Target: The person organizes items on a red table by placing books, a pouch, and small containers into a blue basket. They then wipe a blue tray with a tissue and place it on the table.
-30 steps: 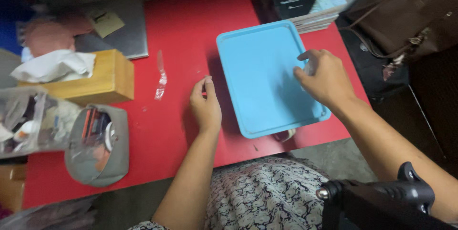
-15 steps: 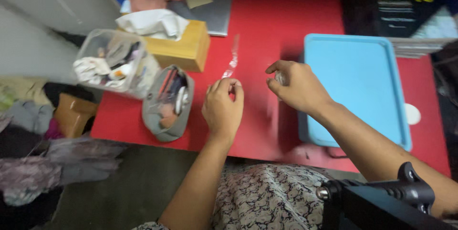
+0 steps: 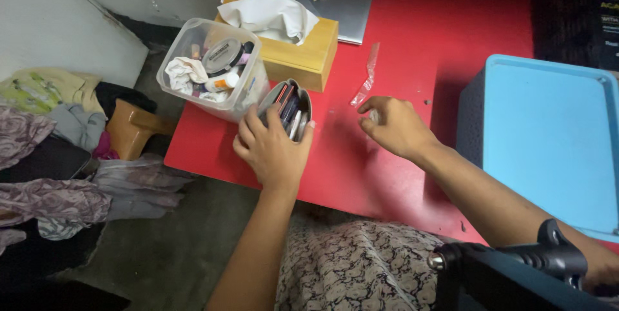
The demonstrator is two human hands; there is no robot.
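My left hand is wrapped around the near end of a grey pouch that stands open on the red table, with several slim items showing inside. My right hand hovers just over the table to the right of the pouch. Its thumb and forefinger are pinched on a small clear object that is barely visible. A crumpled clear plastic strip lies just beyond its fingertips.
A clear tub of cosmetics and a wooden tissue box stand behind the pouch, and a grey laptop lies further back. A light blue tray is at the right. Clothes are heaped on the floor at left.
The view swung left. My left hand moved left and took hold of the grey pouch. My right hand left the blue tray and came to the table's middle, still pinching the clear object.
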